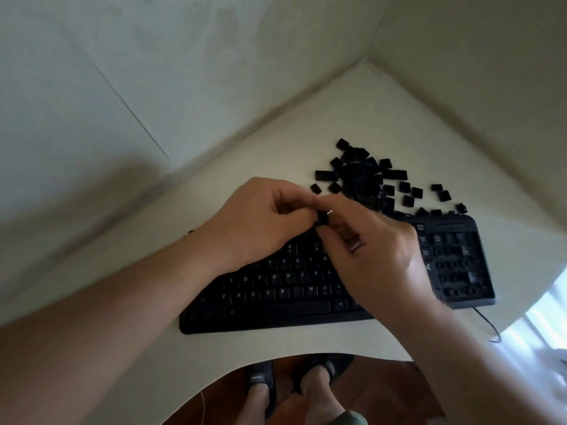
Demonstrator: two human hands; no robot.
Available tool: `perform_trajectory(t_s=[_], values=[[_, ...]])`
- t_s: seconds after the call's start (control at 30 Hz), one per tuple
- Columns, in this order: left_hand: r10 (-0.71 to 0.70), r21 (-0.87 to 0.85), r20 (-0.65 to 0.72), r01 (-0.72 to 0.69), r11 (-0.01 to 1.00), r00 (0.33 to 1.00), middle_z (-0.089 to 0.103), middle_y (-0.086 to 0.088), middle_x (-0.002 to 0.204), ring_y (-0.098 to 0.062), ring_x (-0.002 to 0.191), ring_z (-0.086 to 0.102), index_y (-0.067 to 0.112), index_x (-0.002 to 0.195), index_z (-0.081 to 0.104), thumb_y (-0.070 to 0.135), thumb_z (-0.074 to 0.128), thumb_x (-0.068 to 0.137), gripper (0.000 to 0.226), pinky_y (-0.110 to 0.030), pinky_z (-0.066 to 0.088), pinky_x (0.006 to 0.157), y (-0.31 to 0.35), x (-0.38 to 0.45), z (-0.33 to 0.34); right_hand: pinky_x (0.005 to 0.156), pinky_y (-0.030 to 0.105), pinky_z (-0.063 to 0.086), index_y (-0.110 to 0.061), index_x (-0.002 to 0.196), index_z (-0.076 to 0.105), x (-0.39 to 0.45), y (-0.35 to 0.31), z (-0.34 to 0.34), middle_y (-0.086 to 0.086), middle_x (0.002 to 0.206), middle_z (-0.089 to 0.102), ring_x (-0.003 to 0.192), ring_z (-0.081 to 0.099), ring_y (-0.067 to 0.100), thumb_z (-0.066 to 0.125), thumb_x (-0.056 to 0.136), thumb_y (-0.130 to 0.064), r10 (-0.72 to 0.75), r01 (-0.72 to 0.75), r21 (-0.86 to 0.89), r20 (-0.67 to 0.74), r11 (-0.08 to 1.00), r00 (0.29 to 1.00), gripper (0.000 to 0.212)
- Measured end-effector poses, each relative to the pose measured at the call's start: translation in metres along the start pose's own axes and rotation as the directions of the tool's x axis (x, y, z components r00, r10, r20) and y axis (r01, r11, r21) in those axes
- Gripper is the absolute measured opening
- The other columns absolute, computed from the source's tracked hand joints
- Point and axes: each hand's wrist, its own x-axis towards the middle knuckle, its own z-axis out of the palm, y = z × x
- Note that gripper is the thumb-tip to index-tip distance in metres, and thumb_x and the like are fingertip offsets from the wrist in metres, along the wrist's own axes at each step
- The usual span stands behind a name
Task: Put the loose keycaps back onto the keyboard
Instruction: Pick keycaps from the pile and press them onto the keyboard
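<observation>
A black keyboard [276, 299] lies on the white table, with letter keys seated on its left part and bare sockets on the number pad [457, 265] at the right. Several loose black keycaps [368, 176] lie heaped behind it. My left hand [264, 219] and my right hand [371, 250] meet above the keyboard's upper middle rows. Both pinch one small black keycap [322, 218] between their fingertips. My hands hide the keys under them.
The white table [306, 133] fits into a corner between two pale walls. Its curved front edge lies near my body, with my feet in slippers [260, 381] on the wooden floor below. The keyboard's cable [489, 326] trails off at the right.
</observation>
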Motion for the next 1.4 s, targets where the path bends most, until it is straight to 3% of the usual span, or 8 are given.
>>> perform_trajectory(t_s=[0.13, 0.27, 0.37, 0.5, 0.6, 0.77, 0.93, 1.4], values=[[-0.013, 0.109, 0.105, 0.001, 0.994, 0.994, 0.076, 0.013, 0.089, 0.0, 0.073, 0.069, 0.041, 0.108, 0.068, 0.024, 0.071, 0.094, 0.023, -0.023, 0.055, 0.071, 0.012, 0.016, 0.026, 0.057, 0.023, 0.055, -0.014, 0.108, 0.078, -0.023, 0.023, -0.022, -0.005, 0.083, 0.072, 0.066, 0.065, 0.007, 0.077, 0.09, -0.014, -0.05, 0.044, -0.13, -0.049, 0.991, 0.998, 0.018], [-0.019, 0.2, 0.229, -0.028, 0.979, 0.973, 0.075, 0.017, 0.087, 0.001, 0.069, 0.068, 0.037, 0.116, 0.063, 0.026, 0.072, 0.093, 0.027, -0.015, 0.053, 0.063, 0.026, 0.023, 0.061, 0.058, 0.02, 0.052, -0.017, 0.097, 0.079, -0.045, 0.04, -0.054, -0.007, 0.076, 0.069, 0.063, 0.063, 0.007, 0.081, 0.085, -0.015, 0.025, -0.014, -0.196, 0.053, 0.981, 0.998, 0.013], [0.085, 0.335, 0.286, -0.182, 0.925, 0.954, 0.072, 0.02, 0.094, 0.006, 0.08, 0.064, 0.034, 0.124, 0.065, 0.032, 0.069, 0.098, 0.027, -0.008, 0.047, 0.067, 0.034, 0.028, 0.08, 0.058, 0.016, 0.049, -0.024, 0.092, 0.079, -0.052, 0.057, -0.08, -0.013, 0.071, 0.067, 0.061, 0.062, 0.003, 0.083, 0.08, -0.018, 0.158, -0.127, -0.256, 0.102, 0.958, 0.982, 0.014], [0.267, 0.532, 0.306, -0.397, 0.748, 0.914, 0.064, 0.019, 0.104, -0.003, 0.101, 0.051, 0.038, 0.125, 0.068, 0.043, 0.063, 0.099, 0.027, -0.021, 0.045, 0.088, 0.027, 0.033, 0.092, 0.063, 0.005, 0.044, -0.028, 0.088, 0.078, -0.058, 0.089, -0.117, -0.023, 0.066, 0.063, 0.071, 0.062, -0.002, 0.087, 0.071, -0.018, 0.359, -0.337, -0.247, 0.048, 0.909, 0.932, 0.022], [0.358, 0.542, 0.316, -0.477, 0.692, 0.878, 0.062, 0.015, 0.099, -0.009, 0.098, 0.05, 0.037, 0.116, 0.074, 0.04, 0.067, 0.096, 0.022, -0.03, 0.049, 0.088, 0.017, 0.032, 0.098, 0.064, 0.011, 0.046, -0.023, 0.085, 0.079, -0.072, 0.104, -0.119, -0.012, 0.07, 0.064, 0.068, 0.06, 0.006, 0.092, 0.066, -0.012, 0.308, -0.266, -0.253, 0.143, 0.93, 0.941, 0.025], [0.457, 0.542, 0.394, -0.603, 0.586, 0.797, 0.056, 0.012, 0.092, -0.006, 0.09, 0.04, 0.037, 0.107, 0.08, 0.038, 0.07, 0.092, 0.018, -0.035, 0.048, 0.084, 0.005, 0.026, 0.1, 0.069, 0.03, 0.053, -0.025, 0.094, 0.079, -0.085, 0.108, -0.097, -0.011, 0.088, 0.061, 0.083, 0.057, 0.016, 0.074, 0.078, -0.04, 0.15, -0.1, -0.198, 0.26, 0.975, 0.954, 0.022], [0.488, 0.541, 0.462, -0.671, 0.507, 0.741, 0.053, 0.009, 0.091, -0.01, 0.091, 0.042, 0.04, 0.11, 0.08, 0.041, 0.067, 0.092, 0.022, -0.029, 0.037, 0.082, -0.001, 0.02, 0.096, 0.07, 0.038, 0.051, -0.032, 0.096, 0.078, -0.08, 0.11, -0.087, -0.012, 0.088, 0.055, 0.081, 0.052, 0.02, 0.072, 0.081, -0.039, 0.036, 0.039, -0.2, 0.356, 0.979, 0.934, 0.017], [0.432, 0.637, 0.555, -0.697, 0.328, 0.711, 0.047, 0.005, 0.097, -0.019, 0.1, 0.045, 0.046, 0.124, 0.071, 0.049, 0.055, 0.094, 0.034, -0.035, 0.033, 0.089, -0.001, 0.015, 0.099, 0.07, 0.04, 0.051, -0.04, 0.079, 0.075, -0.067, 0.099, -0.083, -0.022, 0.078, 0.059, 0.081, 0.046, 0.012, 0.097, 0.06, -0.03, 0.177, -0.052, -0.322, 0.373, 0.945, 0.911, 0.031]])
